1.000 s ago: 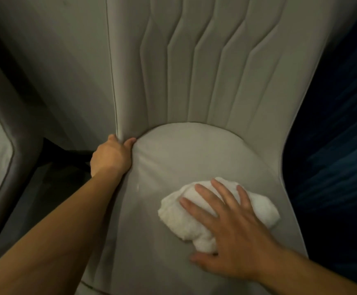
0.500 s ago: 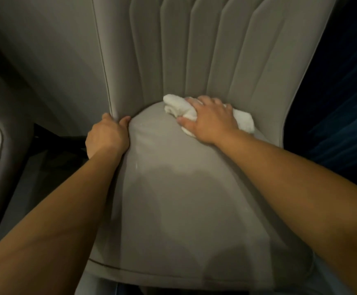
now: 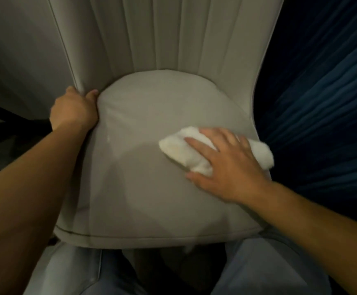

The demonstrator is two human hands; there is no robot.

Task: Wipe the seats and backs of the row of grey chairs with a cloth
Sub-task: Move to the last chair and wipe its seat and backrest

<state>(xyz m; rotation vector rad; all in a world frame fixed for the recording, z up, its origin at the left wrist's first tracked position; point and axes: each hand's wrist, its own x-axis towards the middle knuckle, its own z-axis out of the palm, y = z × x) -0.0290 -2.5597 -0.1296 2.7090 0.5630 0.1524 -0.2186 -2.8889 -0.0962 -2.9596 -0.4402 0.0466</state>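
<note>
The cloth [image 3: 196,154] sits on the right side of the seat [image 3: 143,171], close to the edge, so a hard push could slide it off. Your right hand [image 3: 226,167] lies flat on the cloth, fingers spread. Your left hand [image 3: 73,111] grips the far left corner of the chair back [image 3: 152,33].

Dim, warm light falls from above onto the grey seat [image 3: 147,128], edges dark, bowed and slightly soft.

Smooth, faintly sheeny grey leather-like chair seat [image 3: 152,124]; fluffy white terry cloth [image 3: 196,160].
</note>
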